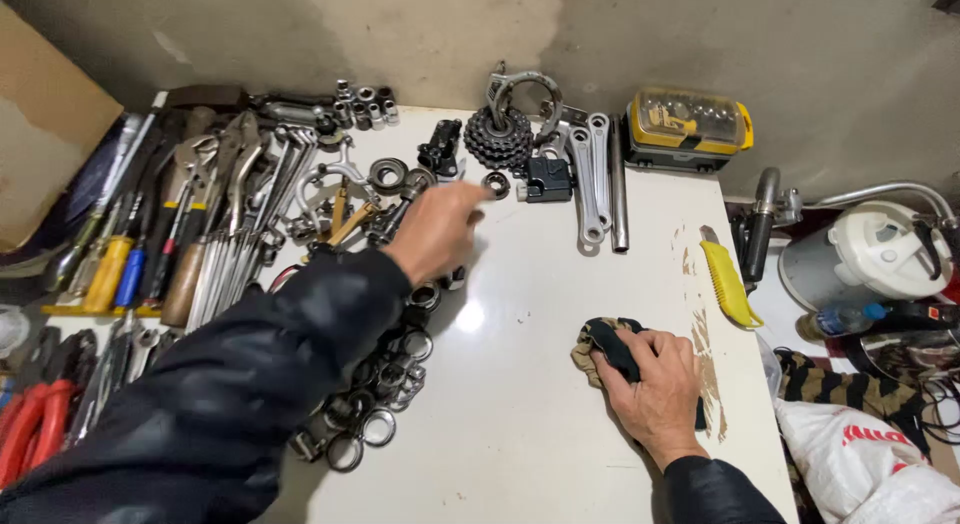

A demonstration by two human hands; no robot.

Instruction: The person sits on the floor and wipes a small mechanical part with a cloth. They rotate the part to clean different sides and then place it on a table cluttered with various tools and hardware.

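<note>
Left hand (435, 229): reaching toward 12 o'clock, fingers loosely curled, gripping nothing visible.
Right hand (655, 384): pressing a dark rag (605, 346) on the bench (520, 404), 5 o'clock.
Rag handling: likely soft, light; bunching anywhere.

Both arms are covered in dark, slightly shiny jacket sleeves that crease along their length and end at the wrists; the left hand (437, 229) and right hand (657, 394) are bare, without gloves
</note>
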